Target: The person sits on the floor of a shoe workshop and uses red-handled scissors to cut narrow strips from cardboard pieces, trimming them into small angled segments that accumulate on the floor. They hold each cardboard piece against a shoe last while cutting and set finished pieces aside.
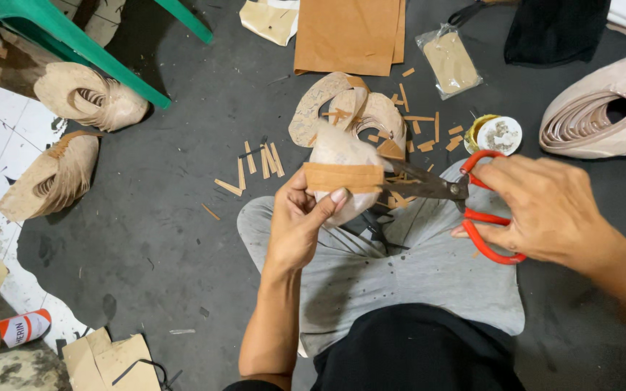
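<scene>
My left hand (pixel 300 224) pinches a pale curved shoe piece (pixel 338 156) with a tan strip (pixel 343 176) laid across it, held above my lap. My right hand (pixel 545 210) grips red-handled scissors (pixel 472 206); their dark blades (pixel 422 183) point left and meet the right end of the tan strip. Behind the piece lie curved tan cut-outs (pixel 327 101) on the dark mat, with several small tan offcuts (pixel 259 161) scattered around.
Stacks of pale shoe uppers lie at left (pixel 88 98), lower left (pixel 48 177) and far right (pixel 603 108). A tan sheet (pixel 349 32), a bagged insole (pixel 451 61), a small glue tin (pixel 494 134), green chair legs (pixel 74 43) and a can (pixel 19 329) surround me.
</scene>
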Tool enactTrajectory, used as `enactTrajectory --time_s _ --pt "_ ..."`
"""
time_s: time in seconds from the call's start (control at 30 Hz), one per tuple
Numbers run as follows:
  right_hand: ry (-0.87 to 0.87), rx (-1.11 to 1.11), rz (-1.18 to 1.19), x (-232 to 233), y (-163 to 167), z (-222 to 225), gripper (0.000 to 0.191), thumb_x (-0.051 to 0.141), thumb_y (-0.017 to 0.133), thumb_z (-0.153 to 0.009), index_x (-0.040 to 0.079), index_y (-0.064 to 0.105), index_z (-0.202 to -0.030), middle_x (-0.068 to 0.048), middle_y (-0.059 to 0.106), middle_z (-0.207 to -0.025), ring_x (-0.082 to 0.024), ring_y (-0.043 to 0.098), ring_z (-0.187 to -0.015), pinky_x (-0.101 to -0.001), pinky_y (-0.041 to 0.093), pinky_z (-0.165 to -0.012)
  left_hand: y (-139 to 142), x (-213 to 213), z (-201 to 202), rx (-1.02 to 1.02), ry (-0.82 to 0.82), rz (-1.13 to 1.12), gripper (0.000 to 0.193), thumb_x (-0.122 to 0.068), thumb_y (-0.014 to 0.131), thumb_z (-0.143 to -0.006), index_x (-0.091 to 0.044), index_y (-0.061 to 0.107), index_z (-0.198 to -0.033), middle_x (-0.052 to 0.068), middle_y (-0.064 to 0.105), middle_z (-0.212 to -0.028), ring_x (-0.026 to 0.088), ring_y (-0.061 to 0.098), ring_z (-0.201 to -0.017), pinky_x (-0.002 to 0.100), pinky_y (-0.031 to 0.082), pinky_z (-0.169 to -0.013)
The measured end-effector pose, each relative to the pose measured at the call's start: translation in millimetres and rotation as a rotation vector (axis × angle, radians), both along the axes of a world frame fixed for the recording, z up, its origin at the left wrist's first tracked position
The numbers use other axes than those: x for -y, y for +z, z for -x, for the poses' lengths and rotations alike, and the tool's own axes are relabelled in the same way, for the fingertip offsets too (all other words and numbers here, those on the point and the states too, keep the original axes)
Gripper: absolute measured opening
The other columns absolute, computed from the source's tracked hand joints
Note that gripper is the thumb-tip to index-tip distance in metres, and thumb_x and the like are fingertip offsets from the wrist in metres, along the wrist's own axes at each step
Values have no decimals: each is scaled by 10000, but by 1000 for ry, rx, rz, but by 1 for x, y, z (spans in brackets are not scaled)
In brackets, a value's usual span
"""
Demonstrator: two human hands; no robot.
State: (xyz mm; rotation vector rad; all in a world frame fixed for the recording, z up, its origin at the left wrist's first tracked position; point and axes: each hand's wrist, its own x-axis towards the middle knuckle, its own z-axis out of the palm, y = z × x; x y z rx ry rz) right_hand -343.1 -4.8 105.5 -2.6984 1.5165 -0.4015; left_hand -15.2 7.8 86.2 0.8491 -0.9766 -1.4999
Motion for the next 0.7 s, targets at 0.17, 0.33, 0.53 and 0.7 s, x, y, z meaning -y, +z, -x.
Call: enactTrajectory --time_s 0.17,0.33,0.53,0.7 --pt "53 -123 118 7 11 -1 725 654 828 -542 112 713 -1010 -41 692 -906 -232 662 -712 -355 506 -617 12 -1 2 35 -122 39 384 -2 700 -983 34 572 -1343 94 721 -1220 133 691 -1111 289 564 -996" --pt "140 -88 139 6 11 -6 750 713 787 -566 112 705 -1008 1 688 -888 -197 674 -757 -355 490 -662 14 -2 13 91 -139 35 361 22 684 -985 32 573 -1329 92 723 -1202 124 685 -1095 296 568 -987" --pt "110 -135 19 9 11 -8 703 757 789 -573 138 699 -895 -4 697 -697 -226 631 -563 -349 481 -586 12 -2 11 178 -80 34 349 46 674 -978 42 582 -1315 95 731 -1178 114 690 -1066 288 579 -957" --pt "95 -177 -26 8 12 -8 646 697 814 -603 141 720 -917 -22 693 -650 -235 626 -520 -347 487 -550 11 0 7 282 -36 16 303 38 709 -962 79 635 -1253 107 770 -1074 98 700 -979 262 581 -878"
